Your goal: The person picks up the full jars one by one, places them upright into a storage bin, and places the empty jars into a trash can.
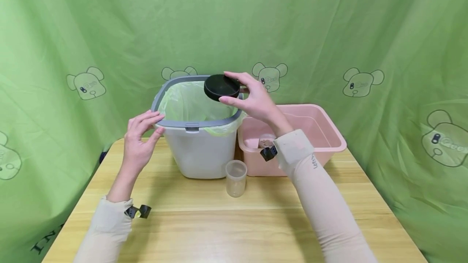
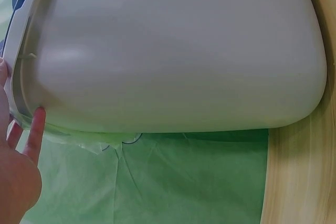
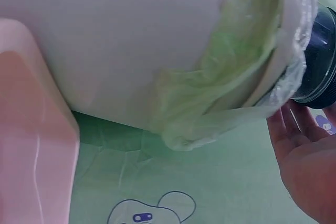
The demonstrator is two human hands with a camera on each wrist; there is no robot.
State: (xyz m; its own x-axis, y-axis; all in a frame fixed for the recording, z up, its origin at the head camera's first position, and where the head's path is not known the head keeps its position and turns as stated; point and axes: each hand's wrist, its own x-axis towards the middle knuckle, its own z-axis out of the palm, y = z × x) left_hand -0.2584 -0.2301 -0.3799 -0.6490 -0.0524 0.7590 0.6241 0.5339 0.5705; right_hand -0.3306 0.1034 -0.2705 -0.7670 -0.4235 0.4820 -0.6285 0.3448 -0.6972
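Observation:
A grey-white trash bin [image 1: 202, 153] with a dark grey rim stands on the table, lined with a pale green plastic bag [image 1: 183, 96]. My left hand [image 1: 140, 137] pinches the bin's rim at its near left corner, fingers over the top edge and thumb against the outer wall. Above the bin's right side, my right hand [image 1: 252, 94] holds a jar by its black lid [image 1: 222, 86], tilted a little. In the right wrist view the jar [image 3: 317, 59] shows a clear, dark-looking body below the lid; its contents cannot be made out.
An uncovered clear plastic jar [image 1: 236, 180] stands upright before the bin. To the right is a pink tub [image 1: 310, 129], holding a container of brown bits [image 1: 265, 143] and a pink block [image 1: 251, 143], partly behind my right wrist. A green curtain [image 1: 234, 19] surrounds the wooden table [image 1: 204, 230].

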